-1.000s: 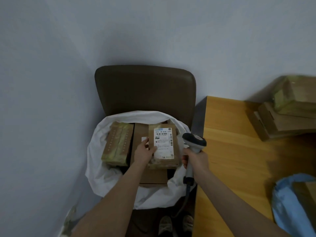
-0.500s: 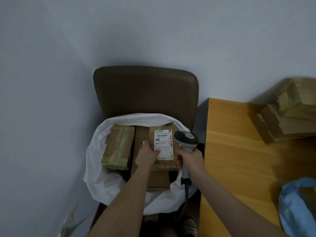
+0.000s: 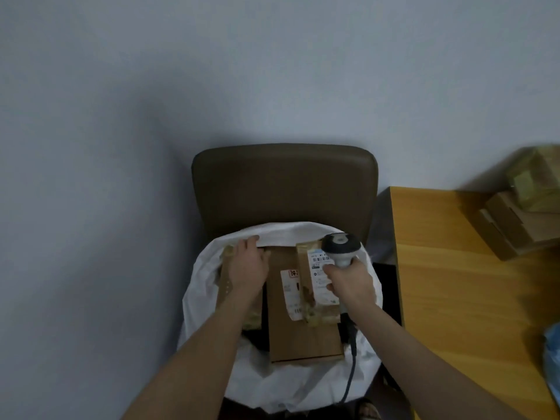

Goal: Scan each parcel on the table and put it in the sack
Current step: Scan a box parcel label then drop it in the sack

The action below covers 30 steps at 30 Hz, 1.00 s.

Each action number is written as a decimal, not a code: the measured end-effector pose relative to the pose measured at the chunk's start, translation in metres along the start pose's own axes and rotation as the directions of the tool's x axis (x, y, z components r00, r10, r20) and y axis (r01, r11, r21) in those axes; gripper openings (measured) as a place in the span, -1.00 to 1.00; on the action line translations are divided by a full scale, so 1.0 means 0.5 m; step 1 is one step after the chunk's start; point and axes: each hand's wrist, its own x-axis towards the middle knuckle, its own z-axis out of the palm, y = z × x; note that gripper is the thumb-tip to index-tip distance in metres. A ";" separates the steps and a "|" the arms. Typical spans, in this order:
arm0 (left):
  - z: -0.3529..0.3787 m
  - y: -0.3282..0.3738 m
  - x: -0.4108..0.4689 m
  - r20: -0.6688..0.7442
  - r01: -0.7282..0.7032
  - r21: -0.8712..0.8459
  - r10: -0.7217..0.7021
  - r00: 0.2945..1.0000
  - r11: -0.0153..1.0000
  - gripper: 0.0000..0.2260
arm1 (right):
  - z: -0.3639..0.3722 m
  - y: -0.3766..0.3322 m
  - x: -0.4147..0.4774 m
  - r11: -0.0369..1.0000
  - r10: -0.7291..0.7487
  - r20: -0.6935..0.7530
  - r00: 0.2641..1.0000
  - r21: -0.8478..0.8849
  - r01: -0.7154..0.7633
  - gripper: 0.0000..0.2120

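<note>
Sack: the white woven sack (image 3: 303,386) stands open on a brown padded chair (image 3: 285,189), just left of the wooden table (image 3: 454,298).
Labelled parcel: a small tape-wrapped cardboard parcel with a white label (image 3: 318,298) lies in the sack, label up, on the right part of a long flat brown cardboard box (image 3: 303,338). Both have their long axes running away from the person.
Left hand: the left hand (image 3: 247,263) rests with straight fingers on a 2nd tape-wrapped parcel (image 3: 225,286) at the sack's left, fingertips at the far rim.
Right hand: the right hand (image 3: 350,286) grips the handle of a grey barcode scanner (image 3: 341,247), whose head sits over the label's far end.
Table: stacked cardboard boxes (image 3: 515,225) at the back, a blue bag (image 3: 553,359) at the right edge.
</note>
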 end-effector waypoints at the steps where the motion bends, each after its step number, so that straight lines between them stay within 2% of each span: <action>1: -0.012 -0.015 0.033 -0.014 -0.002 -0.005 0.002 1.000 1.000 -0.61 | 0.016 -0.007 0.003 0.994 -0.045 -0.002 0.999 -0.096 0.045 -0.88; 4: -0.018 -0.048 0.124 0.116 -0.042 0.093 0.032 0.993 0.995 -0.59 | 0.061 -0.003 0.010 0.937 -0.174 0.036 0.984 -0.300 0.176 -0.78; 7: 0.010 -0.057 0.184 0.315 -0.128 0.187 0.064 0.947 0.974 -0.52 | 0.097 0.020 0.026 0.907 -0.215 0.076 0.974 -0.354 0.228 -0.68; 9: 0.032 -0.052 0.203 0.367 -0.145 0.251 0.045 0.929 0.957 -0.55 | 0.113 0.028 0.040 0.884 -0.207 0.098 0.973 -0.408 0.229 -0.61; 11: 0.048 -0.046 0.208 0.316 -0.117 0.295 0.019 0.949 0.948 -0.66 | 0.121 0.032 0.052 0.863 -0.204 0.107 0.973 -0.449 0.231 -0.57; 14: 0.030 -0.028 0.215 0.135 -0.031 0.152 0.010 0.991 0.988 -0.76 | 0.123 0.030 0.060 0.844 -0.175 0.139 0.975 -0.489 0.221 -0.57; 17: -0.029 0.014 0.235 -0.077 -0.107 0.041 0.110 0.991 0.993 -0.78 | 0.124 0.020 0.065 0.839 -0.142 0.158 0.977 -0.504 0.204 -0.54; 18: -0.048 0.027 0.238 -0.100 -0.141 0.034 0.144 0.985 0.989 -0.79 | 0.124 0.015 0.067 0.836 -0.132 0.163 0.978 -0.512 0.198 -0.53; 20: -0.071 0.033 0.231 -0.038 -0.143 -0.021 0.142 0.989 0.990 -0.80 | 0.125 0.004 0.070 0.832 -0.109 0.173 0.979 -0.522 0.185 -0.50; 21: -0.074 0.023 0.219 0.022 -0.111 -0.056 0.112 0.993 0.992 -0.77 | 0.123 0.000 0.071 0.838 -0.101 0.178 0.979 -0.515 0.180 -0.49; 23: -0.076 -0.019 0.178 0.113 -0.014 -0.081 0.023 0.993 0.997 -0.56 | 0.115 -0.003 0.073 0.852 -0.090 0.197 0.976 -0.493 0.178 -0.52; 26: -0.087 -0.103 0.081 0.087 0.187 -0.111 -0.178 0.980 0.976 -0.32 | 0.109 -0.005 0.049 0.861 -0.111 0.210 0.971 -0.468 0.200 -0.58; 28: -0.086 -0.158 -0.002 0.097 0.350 -0.176 -0.337 0.936 0.920 -0.26 | 0.114 -0.009 0.014 0.868 -0.130 0.200 0.971 -0.451 0.209 -0.62; 30: -0.073 -0.204 -0.089 0.161 0.544 -0.216 -0.520 0.839 0.811 -0.20 | 0.124 -0.006 -0.023 0.863 -0.146 0.228 0.963 -0.446 0.237 -0.65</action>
